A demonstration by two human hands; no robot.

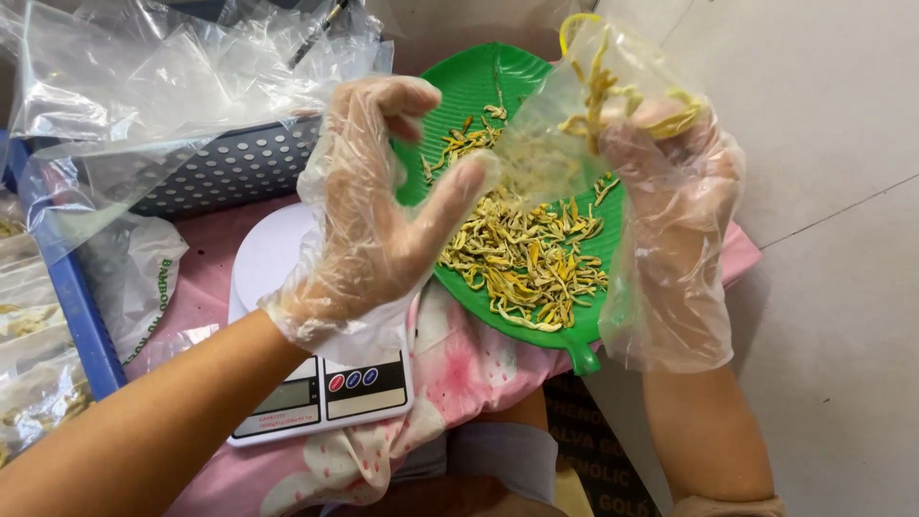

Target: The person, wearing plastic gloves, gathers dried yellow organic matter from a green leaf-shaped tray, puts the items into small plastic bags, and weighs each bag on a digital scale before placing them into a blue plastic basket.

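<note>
Both my hands wear loose clear plastic gloves. My left hand (369, 206) pinches the edge of a small clear plastic bag (555, 124) between thumb and fingers, holding its mouth apart. My right hand (670, 182) grips a bunch of yellow dried strips (598, 91) at the bag's upper edge. Below them a green leaf-shaped tray (469, 81) holds a heap of the same dried strips (522, 258). A white digital kitchen scale (316, 388) sits under my left wrist on a pink flowered cloth (450, 373).
A dark perforated basket (225, 172) with crumpled clear plastic bags (163, 67) stands at the upper left. A blue crate edge (81, 316) with filled bags runs down the left side. Pale tiled floor (833, 239) lies to the right.
</note>
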